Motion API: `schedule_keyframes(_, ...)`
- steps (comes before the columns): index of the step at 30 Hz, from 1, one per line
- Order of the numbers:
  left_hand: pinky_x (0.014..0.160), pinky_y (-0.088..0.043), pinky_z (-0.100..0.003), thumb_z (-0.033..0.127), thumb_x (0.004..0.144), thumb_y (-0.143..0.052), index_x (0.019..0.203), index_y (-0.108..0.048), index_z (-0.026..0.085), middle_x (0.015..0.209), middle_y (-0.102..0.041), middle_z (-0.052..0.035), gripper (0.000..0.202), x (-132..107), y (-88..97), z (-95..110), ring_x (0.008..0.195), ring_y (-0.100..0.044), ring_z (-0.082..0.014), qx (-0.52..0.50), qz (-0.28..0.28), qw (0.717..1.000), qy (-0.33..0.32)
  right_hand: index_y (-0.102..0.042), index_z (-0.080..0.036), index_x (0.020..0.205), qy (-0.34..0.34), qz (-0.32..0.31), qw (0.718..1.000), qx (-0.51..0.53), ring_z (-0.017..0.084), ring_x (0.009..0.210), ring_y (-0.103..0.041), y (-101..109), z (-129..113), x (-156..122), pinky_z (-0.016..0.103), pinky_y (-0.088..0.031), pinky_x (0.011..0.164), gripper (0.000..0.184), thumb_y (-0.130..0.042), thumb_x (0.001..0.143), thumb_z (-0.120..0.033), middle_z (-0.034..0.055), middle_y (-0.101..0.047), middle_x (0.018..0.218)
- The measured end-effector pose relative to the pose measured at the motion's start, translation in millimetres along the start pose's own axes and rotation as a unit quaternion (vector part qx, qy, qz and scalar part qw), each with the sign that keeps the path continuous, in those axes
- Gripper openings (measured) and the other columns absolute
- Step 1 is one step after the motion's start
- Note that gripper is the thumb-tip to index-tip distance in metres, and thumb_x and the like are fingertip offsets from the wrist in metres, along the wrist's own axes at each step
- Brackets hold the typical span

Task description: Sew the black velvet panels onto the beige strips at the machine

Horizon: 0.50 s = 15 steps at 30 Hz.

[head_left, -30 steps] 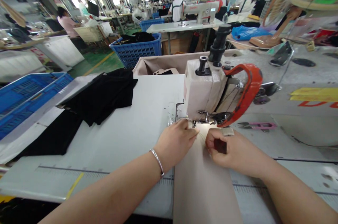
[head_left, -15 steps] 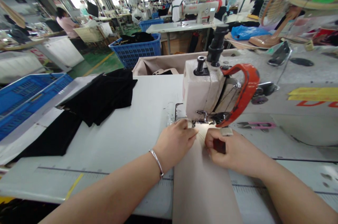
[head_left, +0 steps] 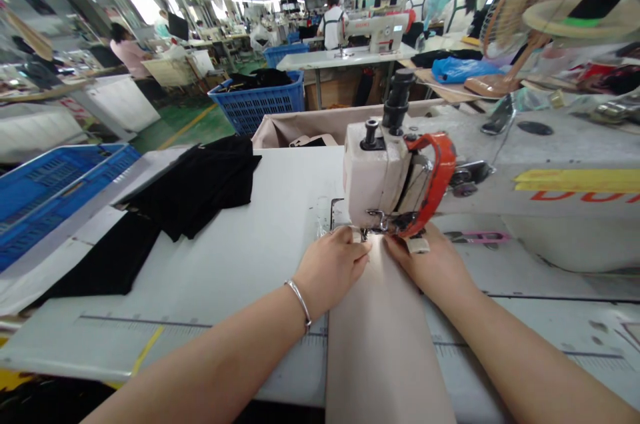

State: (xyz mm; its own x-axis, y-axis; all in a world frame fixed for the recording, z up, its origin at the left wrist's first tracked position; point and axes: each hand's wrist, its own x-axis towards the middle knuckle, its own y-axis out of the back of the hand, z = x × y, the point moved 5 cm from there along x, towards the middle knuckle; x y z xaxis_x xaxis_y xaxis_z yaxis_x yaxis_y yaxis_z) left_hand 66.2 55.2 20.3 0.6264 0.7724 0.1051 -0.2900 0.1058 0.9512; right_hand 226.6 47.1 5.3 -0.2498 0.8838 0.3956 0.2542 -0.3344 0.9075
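A long strip of beige fabric (head_left: 385, 337) runs from the near table edge up under the head of a cream sewing machine (head_left: 380, 174) with an orange guard (head_left: 434, 184). My left hand (head_left: 330, 267), with a silver bracelet on the wrist, has its fingers curled and pinches the strip's left edge just before the needle. On the right side of the strip my right hand (head_left: 433, 267) presses down close under the machine head. Its fingertips are hidden beneath the guard.
Black fabric pieces (head_left: 195, 184) lie on the white table (head_left: 240, 257) to the left, beside a blue crate (head_left: 45, 187). Pink snips (head_left: 480, 236) lie right of the machine. Behind stand a beige bin (head_left: 310, 124), a blue basket (head_left: 260, 101), other sewing stations and people.
My right hand has slid forward under the machine head, and the dark thing seen in it earlier no longer shows. My view has shifted a little. The left hand has barely moved.
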Motion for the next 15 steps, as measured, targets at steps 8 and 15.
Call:
schedule_keyframes(8, 0.078, -0.05, -0.03, 0.029, 0.093, -0.048, 0.111, -0.068, 0.024, 0.089, -0.061, -0.0061, 0.027, -1.2, -4.4, 6.1, 0.088, -0.058, -0.0194, 0.009, 0.011, 1.0, -0.019, -0.065, -0.018, 0.085, 0.046, 0.014, 0.999, -0.014, 0.027, 0.09, -0.057, 13.5, 2.7, -4.0, 0.042, -0.044, 0.085, 0.019, -0.046, 0.085, -0.017, 0.0106, -0.063, 0.083)
schedule_keyframes(15, 0.093, -0.045, -0.02, 0.027, 0.092, -0.052, 0.116, -0.065, 0.028, 0.102, -0.066, -0.0002, 0.027, -21.5, 35.9, -49.6, 0.1, -0.059, -0.0127, -0.005, -0.001, 1.0, 0.007, -0.042, -0.024, 0.141, 0.17, 0.047, 0.984, -0.007, 0.029, 0.126, -0.046, -9.1, -33.9, -63.9, 0.045, -0.042, 0.1, 0.059, -0.047, 0.088, -0.05, 0.0058, -0.042, 0.145)
